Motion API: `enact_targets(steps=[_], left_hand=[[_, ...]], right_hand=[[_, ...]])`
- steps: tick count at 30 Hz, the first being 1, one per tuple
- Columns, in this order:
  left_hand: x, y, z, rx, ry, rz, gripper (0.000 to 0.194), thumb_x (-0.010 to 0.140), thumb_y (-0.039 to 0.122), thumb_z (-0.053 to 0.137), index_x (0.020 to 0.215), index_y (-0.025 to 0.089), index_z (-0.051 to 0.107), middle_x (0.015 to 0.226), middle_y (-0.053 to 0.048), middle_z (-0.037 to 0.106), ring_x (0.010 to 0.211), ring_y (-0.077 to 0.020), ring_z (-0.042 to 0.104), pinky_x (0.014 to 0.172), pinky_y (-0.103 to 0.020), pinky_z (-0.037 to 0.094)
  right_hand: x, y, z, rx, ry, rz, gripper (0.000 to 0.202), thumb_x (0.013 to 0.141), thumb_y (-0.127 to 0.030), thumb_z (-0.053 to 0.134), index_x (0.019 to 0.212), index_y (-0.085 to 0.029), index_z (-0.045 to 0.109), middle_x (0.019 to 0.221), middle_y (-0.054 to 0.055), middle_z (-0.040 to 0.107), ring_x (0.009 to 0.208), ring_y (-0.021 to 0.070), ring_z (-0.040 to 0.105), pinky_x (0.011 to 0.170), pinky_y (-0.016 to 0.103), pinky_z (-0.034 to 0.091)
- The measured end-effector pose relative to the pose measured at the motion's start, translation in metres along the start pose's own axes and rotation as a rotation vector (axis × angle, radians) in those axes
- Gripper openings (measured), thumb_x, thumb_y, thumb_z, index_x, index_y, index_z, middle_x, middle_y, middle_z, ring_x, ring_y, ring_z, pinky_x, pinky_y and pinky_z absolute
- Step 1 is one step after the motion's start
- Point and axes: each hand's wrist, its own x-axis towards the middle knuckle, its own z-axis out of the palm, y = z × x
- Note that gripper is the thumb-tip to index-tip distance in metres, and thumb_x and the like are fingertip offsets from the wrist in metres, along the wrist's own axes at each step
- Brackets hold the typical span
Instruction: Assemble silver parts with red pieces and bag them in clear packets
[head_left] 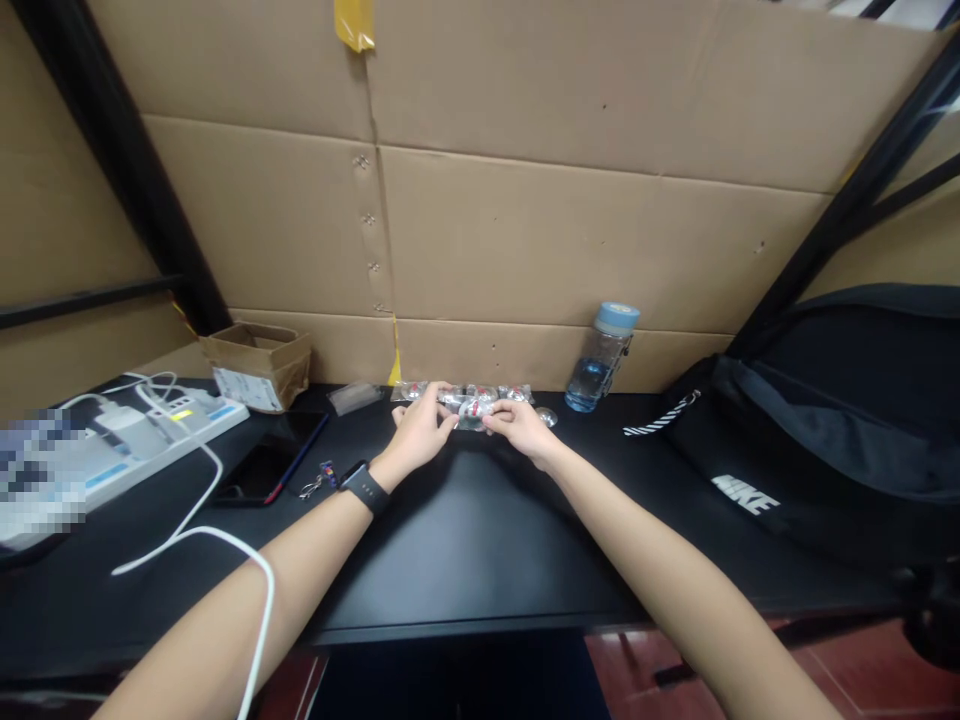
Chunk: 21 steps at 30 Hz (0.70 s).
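Observation:
A small clear, shiny packet with red and dark print (pixel 474 409) is pinched between my two hands, low over the back of the black desk (pixel 450 540). My left hand (pixel 422 432), with a dark watch on its wrist, grips the packet's left end between thumb and fingers. At the right end, the thumb and fingers of my right hand (pixel 523 430) are closed on it too. Several similar clear packets (pixel 514 394) lie in a row just behind, partly covered by my fingers. Beside my right hand sits a small round clear piece (pixel 547 416).
Left: a power strip (pixel 120 455), white cable (pixel 217 535), dark phone (pixel 274 460), keychain (pixel 321 480), small open cardboard box (pixel 259 365) and a clear flat case (pixel 355 398). Right: a blue-capped water bottle (pixel 598 360) and black backpack (pixel 810 420). Cardboard panels (pixel 517 240) wall the back.

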Motion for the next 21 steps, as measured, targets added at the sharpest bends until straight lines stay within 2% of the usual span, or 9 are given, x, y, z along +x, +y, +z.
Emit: enact_targets(steps=[5,9,12,14,16,19,21], left_hand=[[0.011,-0.019,-0.029,0.173,0.095,-0.028,0.035,0.089,0.031,0.056,0.123,0.029,0.051,0.094,-0.003,0.076,0.110,-0.0286,0.061,0.092,-0.044,0.028],[0.020,-0.039,-0.061,0.278,0.258,-0.162,0.035,0.090,0.028,0.052,0.125,0.027,0.052,0.102,-0.008,0.075,0.114,-0.0311,0.058,0.094,-0.047,0.026],[0.023,-0.052,-0.080,0.290,0.335,-0.243,0.034,0.089,0.026,0.051,0.123,0.026,0.053,0.101,-0.009,0.075,0.113,-0.0307,0.058,0.094,-0.046,0.026],[0.024,-0.059,-0.088,0.290,0.372,-0.271,0.034,0.088,0.025,0.050,0.122,0.026,0.054,0.101,-0.008,0.075,0.111,-0.0305,0.058,0.093,-0.046,0.027],[0.024,-0.065,-0.091,0.283,0.386,-0.289,0.035,0.087,0.026,0.051,0.122,0.026,0.054,0.100,-0.008,0.075,0.110,-0.0305,0.059,0.093,-0.046,0.027],[0.024,-0.073,-0.094,0.282,0.369,-0.300,0.033,0.087,0.025,0.052,0.119,0.026,0.057,0.099,-0.008,0.074,0.110,-0.0306,0.058,0.092,-0.046,0.027],[0.025,-0.080,-0.096,0.297,0.344,-0.300,0.029,0.087,0.025,0.051,0.114,0.026,0.061,0.101,-0.008,0.074,0.111,-0.0311,0.058,0.092,-0.047,0.028]], right_hand=[[0.049,-0.007,0.027,-0.286,0.149,0.026,0.021,0.083,-0.034,0.066,0.089,-0.015,0.069,0.076,0.006,0.073,0.069,0.0163,0.065,0.067,0.027,0.049],[0.097,-0.008,0.052,-0.405,0.197,0.038,0.022,0.085,-0.036,0.064,0.091,-0.018,0.072,0.074,0.005,0.072,0.070,0.0170,0.066,0.066,0.028,0.048],[0.118,-0.006,0.066,-0.515,0.232,0.064,0.019,0.084,-0.037,0.064,0.084,-0.020,0.073,0.073,0.005,0.072,0.074,0.0191,0.067,0.072,0.031,0.048],[0.122,-0.005,0.072,-0.589,0.266,0.081,0.018,0.084,-0.035,0.065,0.078,-0.020,0.072,0.078,0.008,0.073,0.083,0.0231,0.068,0.082,0.038,0.046],[0.119,-0.004,0.076,-0.657,0.298,0.083,0.016,0.084,-0.034,0.065,0.083,-0.019,0.071,0.086,0.012,0.073,0.093,0.0274,0.067,0.092,0.045,0.041],[0.108,-0.003,0.079,-0.823,0.329,0.011,0.026,0.086,-0.032,0.065,0.110,-0.020,0.067,0.095,0.012,0.071,0.099,0.0293,0.064,0.096,0.049,0.034],[0.103,-0.003,0.079,-0.950,0.280,-0.123,0.035,0.089,-0.028,0.062,0.123,-0.023,0.063,0.105,0.012,0.068,0.104,0.0285,0.060,0.094,0.045,0.033]])
